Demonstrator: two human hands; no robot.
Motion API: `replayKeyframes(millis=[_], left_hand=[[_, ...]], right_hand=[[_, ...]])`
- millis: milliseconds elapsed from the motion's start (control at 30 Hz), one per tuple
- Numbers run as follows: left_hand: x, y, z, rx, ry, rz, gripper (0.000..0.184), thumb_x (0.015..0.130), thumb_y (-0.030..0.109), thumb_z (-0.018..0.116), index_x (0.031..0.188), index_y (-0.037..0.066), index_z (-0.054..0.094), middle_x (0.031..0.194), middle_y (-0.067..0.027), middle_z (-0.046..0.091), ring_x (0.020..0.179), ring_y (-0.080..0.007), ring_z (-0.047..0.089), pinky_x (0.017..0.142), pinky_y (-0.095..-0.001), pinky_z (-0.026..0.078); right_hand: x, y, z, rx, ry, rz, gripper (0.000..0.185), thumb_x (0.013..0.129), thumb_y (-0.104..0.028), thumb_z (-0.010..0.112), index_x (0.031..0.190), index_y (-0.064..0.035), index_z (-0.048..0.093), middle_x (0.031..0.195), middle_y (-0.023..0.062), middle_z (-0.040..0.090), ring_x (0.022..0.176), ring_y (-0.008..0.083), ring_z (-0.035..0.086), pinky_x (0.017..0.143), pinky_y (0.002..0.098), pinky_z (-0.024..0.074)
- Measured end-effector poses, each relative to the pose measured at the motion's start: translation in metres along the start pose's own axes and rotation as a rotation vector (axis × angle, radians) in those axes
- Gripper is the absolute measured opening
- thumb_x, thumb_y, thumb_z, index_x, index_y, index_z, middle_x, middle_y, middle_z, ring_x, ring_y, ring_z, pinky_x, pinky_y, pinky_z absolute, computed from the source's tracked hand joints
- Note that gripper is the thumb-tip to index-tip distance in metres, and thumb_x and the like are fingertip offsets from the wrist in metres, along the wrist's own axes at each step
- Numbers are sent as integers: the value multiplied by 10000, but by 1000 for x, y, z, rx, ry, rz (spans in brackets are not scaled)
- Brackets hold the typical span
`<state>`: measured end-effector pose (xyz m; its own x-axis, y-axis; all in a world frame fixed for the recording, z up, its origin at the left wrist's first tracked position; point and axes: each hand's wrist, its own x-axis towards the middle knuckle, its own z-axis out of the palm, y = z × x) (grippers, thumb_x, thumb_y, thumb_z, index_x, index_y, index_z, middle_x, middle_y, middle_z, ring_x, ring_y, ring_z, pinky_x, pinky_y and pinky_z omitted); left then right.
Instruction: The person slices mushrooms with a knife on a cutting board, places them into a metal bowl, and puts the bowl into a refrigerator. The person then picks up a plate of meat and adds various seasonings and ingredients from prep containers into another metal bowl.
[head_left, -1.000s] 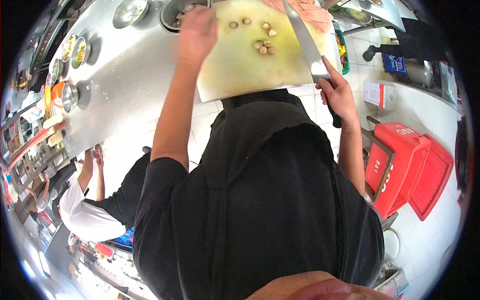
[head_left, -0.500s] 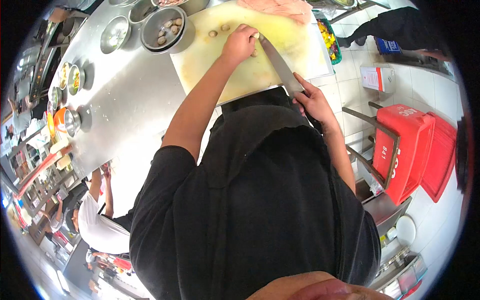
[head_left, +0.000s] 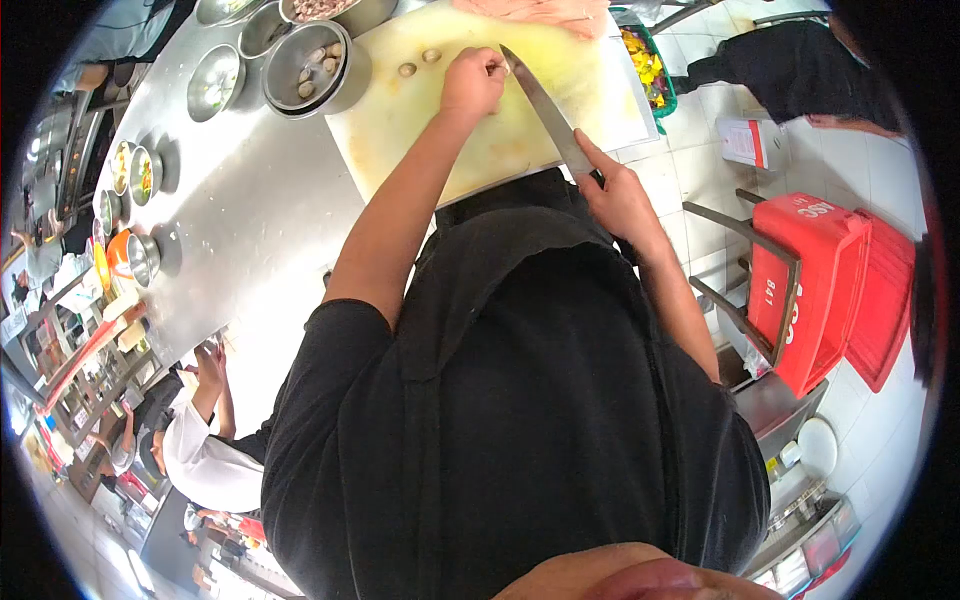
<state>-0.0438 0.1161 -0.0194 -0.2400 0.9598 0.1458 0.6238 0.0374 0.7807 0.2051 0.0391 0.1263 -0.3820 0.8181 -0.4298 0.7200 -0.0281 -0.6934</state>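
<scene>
My right hand [head_left: 612, 190] grips the handle of a large kitchen knife [head_left: 543, 106]. Its long blade slants up and left over the pale cutting board [head_left: 400, 130], the tip near my left fingers. Closed and curled, my left hand [head_left: 474, 84] is over the board, left of the knife tip; whatever its fingertips pinch is mostly hidden. Two small round mushrooms [head_left: 407, 70] lie on the board to the left of that hand. More mushrooms [head_left: 318, 68] sit in a metal pot [head_left: 349, 85] beside the board. A large piece of pale pink meat [head_left: 540, 14] rests along the far edge.
Metal bowls [head_left: 216, 82] stand on the steel table [head_left: 230, 200] at left. A green basket [head_left: 668, 98] with yellow pieces is beyond the board's right edge. A red bin [head_left: 805, 285] stands at right. Co-workers are at the left [head_left: 205, 455] and upper right [head_left: 790, 75].
My left hand has drawn slightly left, and its fingers have curled in, hiding the pale piece seen at their tips. The knife has shifted a little left and up. The view has moved slightly.
</scene>
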Motion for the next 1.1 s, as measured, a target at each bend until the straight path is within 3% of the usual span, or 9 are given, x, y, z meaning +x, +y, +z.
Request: replayKeyframes(millis=[333, 567, 700, 767, 867, 1100], left_hand=[[-2, -1, 2, -22, 24, 26, 155, 806, 98, 723, 942, 24, 710, 905, -144, 702, 788, -248, 696, 734, -353, 560], [-4, -6, -1, -32, 8, -21, 157, 813, 97, 721, 948, 16, 709, 888, -141, 706, 795, -238, 700, 730, -347, 562], [-3, -10, 3, -82, 44, 7, 150, 784, 84, 714, 917, 18, 695, 905, -152, 682, 801, -294, 677, 740, -389, 551], [-2, -8, 3, -117, 50, 11, 170, 780, 84, 721, 935, 19, 692, 920, -153, 675, 795, -291, 677, 734, -387, 552], [-5, 0, -2, -99, 38, 5, 197, 779, 101, 727, 957, 23, 690, 950, -154, 663, 783, -286, 675, 733, -381, 554], [-1, 1, 3, -98, -19, 12, 240, 767, 154, 741, 978, 47, 701, 982, -152, 644, 802, -300, 664, 754, -383, 555]], right_hand=[[24, 12, 9, 39, -17, -40, 572, 891, -105, 588, 1452, -108, 472, 1192, 318, 619, 1139, 425, 617, 971, 398, 481], [2, 23, 12, 98, -70, -35, 574, 891, -90, 594, 1452, -112, 475, 1196, 315, 624, 1165, 360, 631, 973, 368, 475], [-20, 23, -7, 104, -138, 66, 572, 900, -63, 592, 1457, -133, 484, 1036, 210, 702, 849, 243, 687, 787, 325, 529], [-32, 35, -16, 219, -206, 153, 581, 914, -50, 581, 1474, -159, 475, 905, 127, 709, 646, 166, 636, 645, 291, 532], [-43, 47, -17, 489, -183, 241, 608, 936, -29, 558, 1507, -198, 433, 782, 31, 625, 525, 72, 476, 497, 234, 455], [3, 63, 8, 648, -186, 185, 624, 948, -31, 553, 1529, -180, 383, 768, 29, 611, 534, 71, 487, 483, 234, 455]])
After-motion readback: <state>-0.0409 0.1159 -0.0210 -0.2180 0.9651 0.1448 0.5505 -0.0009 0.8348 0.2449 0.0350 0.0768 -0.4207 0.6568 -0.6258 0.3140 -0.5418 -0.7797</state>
